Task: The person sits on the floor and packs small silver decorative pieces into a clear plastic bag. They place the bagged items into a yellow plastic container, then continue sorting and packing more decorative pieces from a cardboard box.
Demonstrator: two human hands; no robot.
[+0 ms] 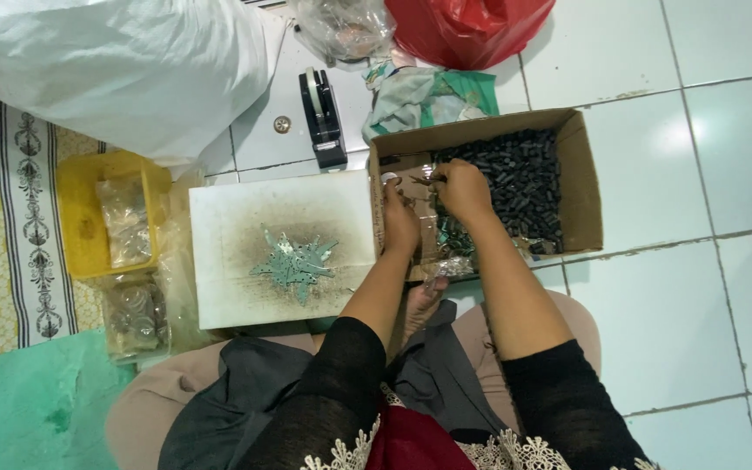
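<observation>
Head view: cardboard box [580, 187] of black pieces [524, 183], both hands' fingers [446, 178] inside, grip unclear.

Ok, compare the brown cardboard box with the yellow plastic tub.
The brown cardboard box is larger and holds small black pieces; the yellow plastic tub is smaller and holds clear bags. Both hands, left and right, work at the box; the tub sits untouched. Both stand open-topped on the floor.

Open cardboard box [581, 187] on white tiles, heaped with small black cylinders [520, 178].
</observation>
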